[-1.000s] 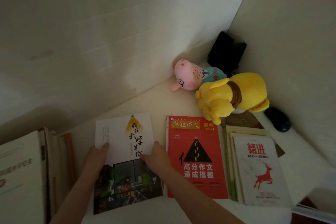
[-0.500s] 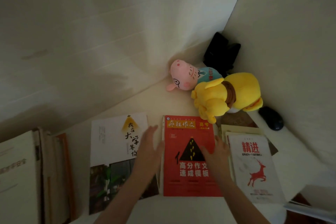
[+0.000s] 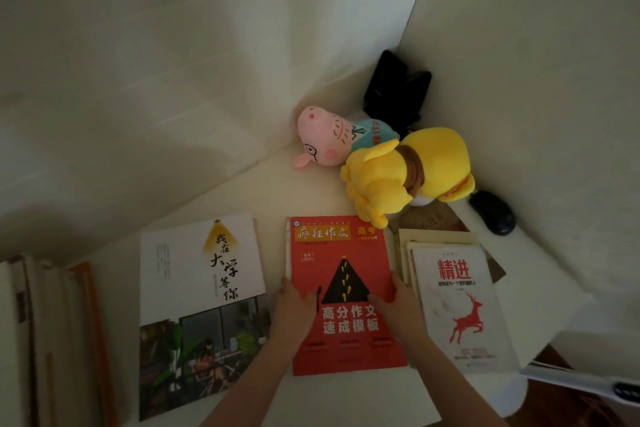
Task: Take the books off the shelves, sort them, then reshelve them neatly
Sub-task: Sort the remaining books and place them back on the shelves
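Red book (image 3: 341, 253), left hand (image 3: 294, 310) and right hand (image 3: 398, 308) fingers (image 3: 398, 284) pinching its side edges, narrow gaps to flanking books (image 3: 187, 274)

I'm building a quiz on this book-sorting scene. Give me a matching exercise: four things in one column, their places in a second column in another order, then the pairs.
1. red book
2. deer book
3. yellow plush
4. black mouse

A. by the right wall, beyond the right-hand pile
B. on top of the right-hand pile
C. in the middle, gripped by left hand and right hand
D. beside the pink pig plush

Pairs: 1-C, 2-B, 3-D, 4-A
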Demonstrator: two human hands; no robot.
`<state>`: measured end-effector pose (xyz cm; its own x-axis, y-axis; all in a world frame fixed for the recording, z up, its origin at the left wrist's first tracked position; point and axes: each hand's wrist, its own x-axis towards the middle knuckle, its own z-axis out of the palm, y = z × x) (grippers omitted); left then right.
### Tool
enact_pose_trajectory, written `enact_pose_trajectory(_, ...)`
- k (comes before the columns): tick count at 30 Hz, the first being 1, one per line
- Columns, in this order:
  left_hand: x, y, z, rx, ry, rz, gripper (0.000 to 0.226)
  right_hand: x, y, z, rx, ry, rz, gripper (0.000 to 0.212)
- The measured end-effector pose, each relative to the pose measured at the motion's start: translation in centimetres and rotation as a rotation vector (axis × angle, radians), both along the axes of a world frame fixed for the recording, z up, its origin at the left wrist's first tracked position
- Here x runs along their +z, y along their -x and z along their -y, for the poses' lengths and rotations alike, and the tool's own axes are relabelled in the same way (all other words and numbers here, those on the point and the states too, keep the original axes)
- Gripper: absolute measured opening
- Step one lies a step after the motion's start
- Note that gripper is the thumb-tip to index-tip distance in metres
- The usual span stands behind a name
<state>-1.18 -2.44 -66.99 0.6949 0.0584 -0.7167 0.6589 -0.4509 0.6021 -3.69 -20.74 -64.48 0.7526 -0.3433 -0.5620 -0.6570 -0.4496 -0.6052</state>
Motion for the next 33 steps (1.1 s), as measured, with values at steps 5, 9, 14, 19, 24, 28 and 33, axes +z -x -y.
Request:
enact_pose_trajectory(5, -2.0, 0.7, 0.2, 0.015, -0.036, -0.047, 0.074, 0.3, -0.3, -0.1, 0.040, 0.050, -0.018, 0.052)
enact_pose_trajectory(9, 0.4, 0.6, 0.0, 0.097, 0.018, -0.025, 0.068, 0.1, -0.5, 0.6, 0.009, 0.017, -0.033, 0.056)
enact_pose_trajectory(14, 4.1, 2.4, 1.1, -0.010, -0.081, 0.118, 0.052, -0.4, 0.6, 1.8, -0.017, -0.009, 0.018, 0.045)
enact_pose_trajectory(19, 6.7, 2.6, 2.7, 0.086, 0.139, 0.195, 0.050, -0.4, 1.1, 2.7, -0.032, -0.046, 0.030, 0.037)
enact_pose_trajectory(24, 6.3, 3.4, 4.1, 0.077, 0.206, 0.286, 0.060, -1.2, 1.3, 2.9, -0.085, -0.118, 0.014, 0.038)
enact_pose_trajectory(28, 5.6, 4.0, 4.0, -0.037, 0.177, 0.310, 0.066, -1.3, 1.6, 2.8, -0.093, -0.134, 0.026, 0.032)
enact_pose_trajectory(33, 5.1, 3.0, 3.2, -0.012, 0.229, 0.263, 0.062, -0.7, 1.4, 2.4, -0.106, -0.149, 0.035, 0.025)
